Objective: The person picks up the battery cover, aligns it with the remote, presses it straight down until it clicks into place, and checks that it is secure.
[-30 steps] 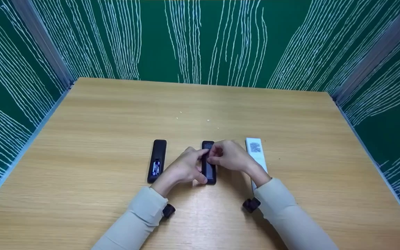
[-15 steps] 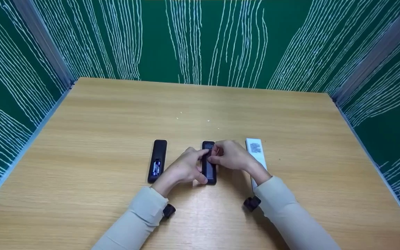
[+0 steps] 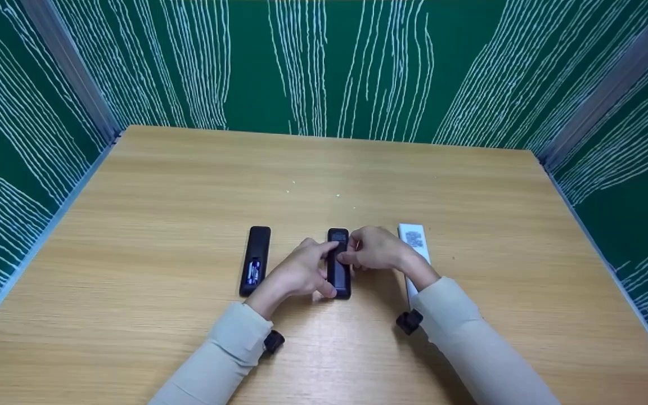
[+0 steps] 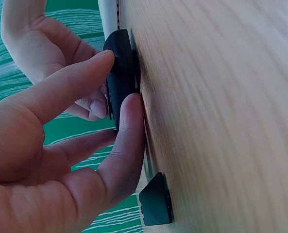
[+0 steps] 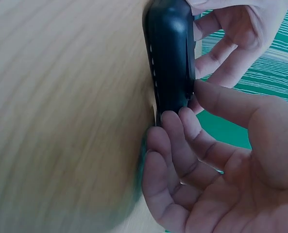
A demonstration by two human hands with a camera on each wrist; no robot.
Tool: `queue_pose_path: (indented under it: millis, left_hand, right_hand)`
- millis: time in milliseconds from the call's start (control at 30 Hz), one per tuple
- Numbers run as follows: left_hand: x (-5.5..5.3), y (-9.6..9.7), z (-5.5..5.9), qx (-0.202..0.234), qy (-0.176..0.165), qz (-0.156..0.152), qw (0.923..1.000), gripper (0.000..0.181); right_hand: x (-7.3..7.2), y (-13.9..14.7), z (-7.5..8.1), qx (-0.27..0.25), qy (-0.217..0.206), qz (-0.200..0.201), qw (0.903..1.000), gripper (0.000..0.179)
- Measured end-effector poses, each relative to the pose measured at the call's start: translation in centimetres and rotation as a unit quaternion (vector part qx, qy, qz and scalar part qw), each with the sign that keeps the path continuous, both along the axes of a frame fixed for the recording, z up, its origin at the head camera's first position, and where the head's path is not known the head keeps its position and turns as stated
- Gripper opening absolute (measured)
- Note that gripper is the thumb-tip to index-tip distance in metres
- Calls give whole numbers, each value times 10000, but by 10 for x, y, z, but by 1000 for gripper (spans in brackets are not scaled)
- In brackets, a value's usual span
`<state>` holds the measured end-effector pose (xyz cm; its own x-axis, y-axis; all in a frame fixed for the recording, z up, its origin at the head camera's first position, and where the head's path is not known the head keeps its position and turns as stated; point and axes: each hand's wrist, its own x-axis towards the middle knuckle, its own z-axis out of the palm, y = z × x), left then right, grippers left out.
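Observation:
A black remote control [image 3: 339,270] lies face down, its back facing up, between both hands. My left hand [image 3: 300,269] holds it from the left, thumb near its front end and a finger across its upper part. From the right, my right hand [image 3: 373,249] pinches at its edge, thumb on the back face and curled fingers against the side in the right wrist view. A thin battery cover [image 4: 110,104] stands slightly off the body in the left wrist view. Left of it, a second black remote control [image 3: 257,242] lies with its battery compartment uncovered and batteries [image 3: 253,272] inside.
A long white object [image 3: 421,250] with a printed code lies to the right, partly under the right forearm. Small white crumbs [image 3: 337,196] dot the wooden table [image 3: 189,180] farther back. Green walls [image 3: 459,67] with white lines enclose the table.
My right hand and forearm have shifted slightly to the right and upward, fingers still at the middle remote control. The left hand keeps its place.

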<state>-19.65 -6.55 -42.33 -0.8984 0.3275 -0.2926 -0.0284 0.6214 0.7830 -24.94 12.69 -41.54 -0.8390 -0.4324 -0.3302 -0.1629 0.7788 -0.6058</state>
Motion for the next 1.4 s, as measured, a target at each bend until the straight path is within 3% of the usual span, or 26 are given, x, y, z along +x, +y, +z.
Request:
queue_pose_path:
  millis: [767, 1400]
  left_hand:
    - [-1, 1, -1, 8, -57, 57, 10000, 110]
    - [0, 0, -1, -54, 130, -37, 9999, 107]
  right_hand:
    - [-4, 2, 0, 62, -441, -20, 9990, 27]
    - [-5, 3, 1, -29, -464, 65, 9989, 26]
